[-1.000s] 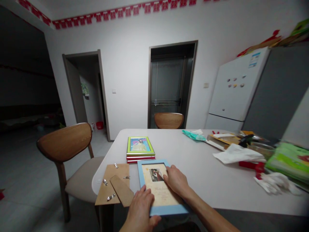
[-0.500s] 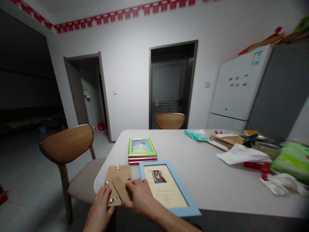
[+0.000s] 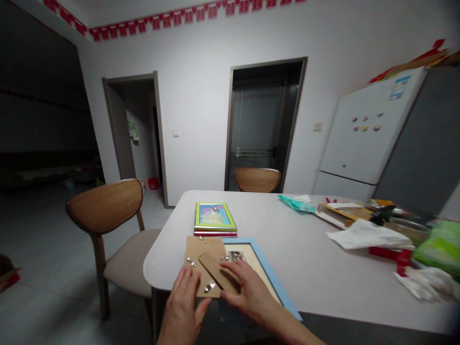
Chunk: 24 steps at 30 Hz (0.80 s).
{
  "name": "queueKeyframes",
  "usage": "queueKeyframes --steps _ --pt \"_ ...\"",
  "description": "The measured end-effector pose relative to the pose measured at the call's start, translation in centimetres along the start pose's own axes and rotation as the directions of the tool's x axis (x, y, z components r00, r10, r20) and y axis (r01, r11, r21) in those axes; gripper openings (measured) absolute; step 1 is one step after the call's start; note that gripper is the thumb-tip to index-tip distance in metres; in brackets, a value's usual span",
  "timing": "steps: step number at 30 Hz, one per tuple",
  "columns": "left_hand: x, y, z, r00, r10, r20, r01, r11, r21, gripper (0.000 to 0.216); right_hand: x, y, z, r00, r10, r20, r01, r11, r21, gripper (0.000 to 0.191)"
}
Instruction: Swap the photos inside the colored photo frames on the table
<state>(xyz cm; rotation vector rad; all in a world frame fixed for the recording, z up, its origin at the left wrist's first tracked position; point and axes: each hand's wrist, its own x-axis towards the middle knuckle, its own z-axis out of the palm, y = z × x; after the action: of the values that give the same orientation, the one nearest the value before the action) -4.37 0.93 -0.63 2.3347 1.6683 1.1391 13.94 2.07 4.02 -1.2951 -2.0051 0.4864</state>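
A brown picture frame backing board (image 3: 201,274), with a fold-out stand and several metal clips on it, is held between my two hands above the table's near left part. My left hand (image 3: 184,299) grips its lower left edge, fingers on top and thumb at the bottom. My right hand (image 3: 249,290) holds the right side by the stand. Under and beside the board lies a light blue picture frame (image 3: 275,280), its small photo and cream sheet partly covered. Beyond the board, a green picture frame (image 3: 197,218) sits on top of a red one.
The white table (image 3: 294,254) has rounded corners. On its right lie a teal packet (image 3: 296,203), white paper (image 3: 366,235), white gloves (image 3: 426,282) and a green package (image 3: 440,249). Wooden chairs stand at the left (image 3: 108,206) and far side (image 3: 258,179).
The backing board has moved right with both hands and now covers the left part of the blue picture frame. My view has shifted slightly left.
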Motion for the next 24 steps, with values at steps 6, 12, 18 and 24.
queueKeyframes --steps 6,12,18,24 --pt "1.4 5.1 3.0 0.987 0.015 0.16 0.026 0.968 -0.251 0.043 -2.7 4.5 -4.5 0.989 0.149 -0.007 -0.149 0.987 -0.061 0.035" --pt "2.0 6.3 3.3 0.949 0.029 0.313 0.042 0.975 -0.218 0.038 -2.8 6.4 -4.2 0.99 0.14 0.009 -0.136 0.976 -0.169 0.031" --pt "1.5 5.3 2.0 0.902 -0.001 0.431 0.075 0.985 -0.156 0.048 -2.7 6.7 -3.5 0.991 0.129 -0.021 -0.13 0.966 -0.221 0.033" --pt "1.8 5.2 1.3 0.887 -0.012 0.462 0.081 0.988 -0.131 0.051 -2.8 6.8 -4.5 0.981 0.19 -0.034 -0.193 0.96 -0.2 0.03"
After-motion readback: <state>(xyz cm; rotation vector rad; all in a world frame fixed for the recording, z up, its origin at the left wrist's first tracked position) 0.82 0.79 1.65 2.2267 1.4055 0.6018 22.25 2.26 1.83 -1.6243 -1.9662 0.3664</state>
